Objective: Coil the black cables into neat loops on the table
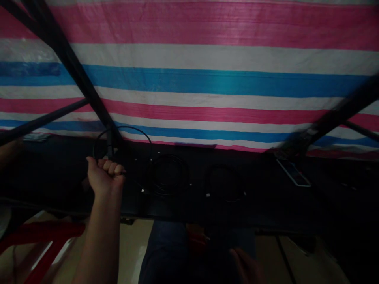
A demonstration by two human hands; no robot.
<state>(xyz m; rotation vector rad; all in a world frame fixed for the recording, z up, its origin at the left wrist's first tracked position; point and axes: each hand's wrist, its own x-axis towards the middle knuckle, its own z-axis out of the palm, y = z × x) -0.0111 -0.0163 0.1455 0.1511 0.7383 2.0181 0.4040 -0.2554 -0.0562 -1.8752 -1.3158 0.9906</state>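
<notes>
My left hand (105, 175) is raised at the near edge of a dark table (189, 207) and is shut around a black cable (110, 144), which rises from my fist in a loop. Two more coiled black cables lie on the table to the right, one (168, 173) close to my left hand and one (225, 183) farther along. Their small connector ends show. My right hand (245, 266) sits low at the bottom edge, dim and partly cut off, over my dark jeans (166, 248). It touches no cable.
A pink, white and blue striped tarp (207, 79) hangs behind the table, crossed by black frame bars (79, 83). A flat handheld device (293, 172) lies at the table's far right. A red plastic chair (41, 232) stands at lower left, above a tiled floor (133, 240).
</notes>
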